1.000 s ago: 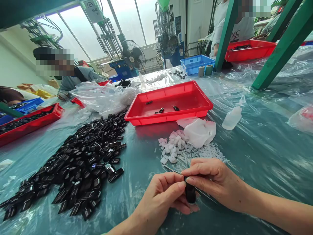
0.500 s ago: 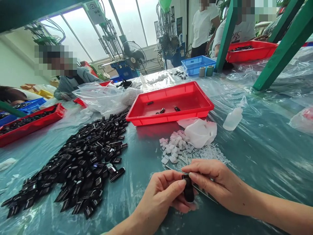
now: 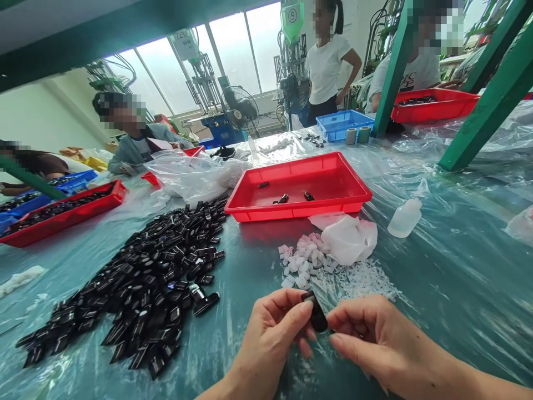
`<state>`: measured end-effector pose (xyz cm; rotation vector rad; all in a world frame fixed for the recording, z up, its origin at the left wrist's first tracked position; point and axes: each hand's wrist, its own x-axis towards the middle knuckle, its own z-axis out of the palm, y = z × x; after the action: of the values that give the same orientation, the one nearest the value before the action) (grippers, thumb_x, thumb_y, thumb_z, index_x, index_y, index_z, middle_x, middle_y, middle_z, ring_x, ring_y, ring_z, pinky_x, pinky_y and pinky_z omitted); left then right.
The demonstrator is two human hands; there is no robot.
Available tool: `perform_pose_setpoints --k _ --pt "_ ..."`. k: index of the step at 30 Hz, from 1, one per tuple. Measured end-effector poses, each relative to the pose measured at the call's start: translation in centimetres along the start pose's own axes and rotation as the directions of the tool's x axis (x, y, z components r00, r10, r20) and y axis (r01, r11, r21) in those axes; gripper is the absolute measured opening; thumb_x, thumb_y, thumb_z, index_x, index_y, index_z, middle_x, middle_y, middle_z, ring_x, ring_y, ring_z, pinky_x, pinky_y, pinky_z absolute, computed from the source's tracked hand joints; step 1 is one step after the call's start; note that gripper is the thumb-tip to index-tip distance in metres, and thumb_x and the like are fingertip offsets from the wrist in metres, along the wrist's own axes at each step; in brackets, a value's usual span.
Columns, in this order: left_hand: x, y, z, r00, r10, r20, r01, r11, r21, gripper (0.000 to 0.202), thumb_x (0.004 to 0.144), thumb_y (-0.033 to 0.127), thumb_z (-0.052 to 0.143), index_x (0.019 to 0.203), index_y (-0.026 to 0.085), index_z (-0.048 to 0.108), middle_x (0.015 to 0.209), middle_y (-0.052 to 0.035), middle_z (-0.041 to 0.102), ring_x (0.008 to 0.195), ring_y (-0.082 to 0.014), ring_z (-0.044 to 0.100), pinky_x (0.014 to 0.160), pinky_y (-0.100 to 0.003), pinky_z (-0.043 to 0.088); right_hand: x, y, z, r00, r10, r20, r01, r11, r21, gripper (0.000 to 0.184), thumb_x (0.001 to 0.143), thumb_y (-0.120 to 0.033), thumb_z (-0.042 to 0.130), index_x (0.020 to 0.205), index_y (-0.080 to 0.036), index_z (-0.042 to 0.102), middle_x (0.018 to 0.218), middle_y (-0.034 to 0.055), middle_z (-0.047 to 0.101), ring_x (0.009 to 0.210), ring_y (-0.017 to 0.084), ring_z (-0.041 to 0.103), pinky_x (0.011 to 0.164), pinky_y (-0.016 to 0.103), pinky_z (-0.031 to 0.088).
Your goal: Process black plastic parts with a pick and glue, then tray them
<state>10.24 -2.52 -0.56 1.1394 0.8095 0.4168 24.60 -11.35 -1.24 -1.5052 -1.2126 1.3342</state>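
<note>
One black plastic part (image 3: 316, 313) pinched in left hand (image 3: 270, 339); right hand (image 3: 375, 333) open, just beside.

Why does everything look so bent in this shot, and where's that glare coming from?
In the head view, the wide lens seems to stretch the edges, so the green post leans sharply; the windows are washed out, and they probably cause the pale glare on the plastic sheet; the black piece in the left hand looks fairly sharp.
</note>
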Motion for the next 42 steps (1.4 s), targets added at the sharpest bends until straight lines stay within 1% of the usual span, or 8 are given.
perform_pose_setpoints --k 6,18,21,23,26,29,36,42 --pt "-0.3 0.2 0.4 1.000 -0.023 0.001 0.023 0.997 -0.072 0.019 0.074 0.031 0.063 0.077 0.012 0.060 0.055 -0.0006 0.060 0.046 -0.0056 0.051 0.045 -0.014 0.042 0.1 -0.1 0.2 0.992 0.104 0.075 -0.120 0.958 0.260 0.018 0.075 -0.028 0.053 0.068 -0.013 0.057 0.053 -0.0032 0.049 0.038 0.004 0.040 0.033 0.012 0.032" --pt "-0.2 0.6 0.3 0.988 -0.139 0.070 0.152 0.959 -0.241 0.013 0.075 0.023 0.061 0.072 0.012 0.056 0.051 -0.0016 0.061 0.044 -0.0058 0.055 0.045 -0.012 0.045 0.2 -0.4 0.0 0.980 0.129 0.150 -0.176 0.915 0.363 0.022 0.070 -0.034 0.057 0.068 -0.013 0.055 0.053 -0.0010 0.055 0.034 0.004 0.042 0.031 0.012 0.033" --pt "0.0 0.7 0.1 0.990 -0.130 0.054 0.140 0.952 -0.274 0.013 0.075 0.023 0.061 0.072 0.012 0.055 0.052 -0.0007 0.059 0.045 -0.0052 0.054 0.044 -0.011 0.044 0.0 -0.1 -0.1 0.981 0.090 0.169 -0.121 0.976 0.183 0.021 0.076 -0.032 0.050 0.065 -0.015 0.052 0.051 -0.0023 0.051 0.036 0.005 0.041 0.034 0.015 0.029" --pt "0.1 0.9 0.0 0.994 -0.109 -0.006 0.104 0.963 -0.248 0.013 0.074 0.022 0.062 0.071 0.012 0.055 0.050 -0.0005 0.059 0.043 -0.0047 0.053 0.043 -0.010 0.042 -0.2 0.5 0.0 0.988 -0.098 0.118 0.116 0.980 -0.159 0.021 0.077 -0.020 0.046 0.057 -0.015 0.047 0.048 -0.0031 0.046 0.042 0.006 0.042 0.041 0.018 0.028" --pt "0.1 1.1 0.1 0.995 -0.072 -0.073 0.057 0.981 -0.184 0.014 0.073 0.023 0.064 0.071 0.012 0.055 0.048 -0.0010 0.060 0.041 -0.0044 0.051 0.042 -0.010 0.040 -0.3 1.7 0.6 0.891 -0.428 0.152 0.408 0.609 -0.680 0.022 0.074 -0.005 0.042 0.055 -0.015 0.045 0.055 -0.0010 0.049 0.049 0.008 0.043 0.047 0.022 0.026" --pt "0.1 1.1 0.2 0.995 -0.056 -0.077 0.045 0.989 -0.139 0.015 0.073 0.024 0.063 0.071 0.012 0.055 0.048 -0.0014 0.061 0.041 -0.0045 0.052 0.042 -0.010 0.040 -0.4 2.4 0.9 0.870 -0.445 0.212 0.395 0.372 -0.840 0.020 0.075 -0.004 0.043 0.063 -0.016 0.052 0.062 0.0009 0.054 0.050 0.009 0.047 0.046 0.024 0.025" --pt "0.1 0.9 0.1 0.992 -0.064 -0.110 0.051 0.991 -0.122 0.017 0.068 0.021 0.068 0.072 0.012 0.054 0.046 0.0010 0.059 0.039 -0.0043 0.051 0.041 -0.010 0.039 -0.2 0.2 -1.9 0.933 -0.358 0.038 0.269 0.621 -0.736 0.016 0.084 -0.013 0.046 0.073 -0.017 0.057 0.068 -0.0006 0.054 0.060 0.010 0.050 0.055 0.023 0.032" --pt "0.2 1.1 0.2 0.987 -0.077 -0.138 0.056 0.987 -0.150 0.033 0.070 0.018 0.066 0.100 0.012 0.054 0.045 0.0052 0.055 0.039 -0.0045 0.052 0.040 -0.009 0.039 0.0 -0.1 -3.3 0.972 -0.234 -0.002 0.135 0.566 -0.813 0.019 0.082 -0.009 0.043 0.067 -0.018 0.051 0.075 0.0001 0.050 0.064 0.012 0.048 0.056 0.024 0.032"
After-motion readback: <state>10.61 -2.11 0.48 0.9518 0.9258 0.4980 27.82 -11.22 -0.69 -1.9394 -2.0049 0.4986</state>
